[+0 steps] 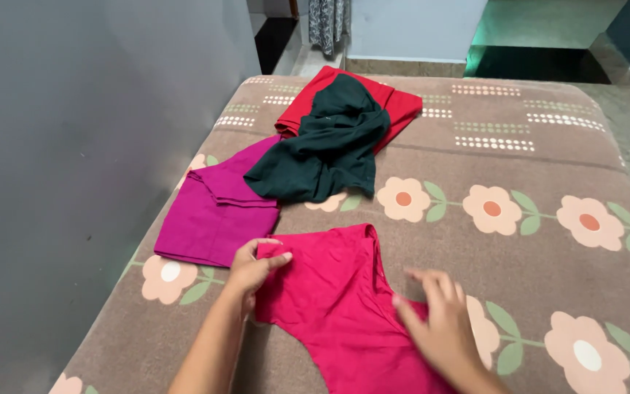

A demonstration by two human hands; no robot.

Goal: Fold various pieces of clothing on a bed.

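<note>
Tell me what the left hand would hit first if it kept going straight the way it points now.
Probably the folded magenta cloth garment. The left hand pinches a corner of the pink cloth garment and points up and slightly right across the brown floral bedcover; the magenta piece's near edge lies just beyond its fingertips, though depth is uncertain.

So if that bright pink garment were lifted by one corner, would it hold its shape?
Probably not. The pink garment lies flat and creased where the left hand pinches it, so it looks thin, floppy and light. On the fuzzy bedspread it would likely bunch rather than slide.
</note>
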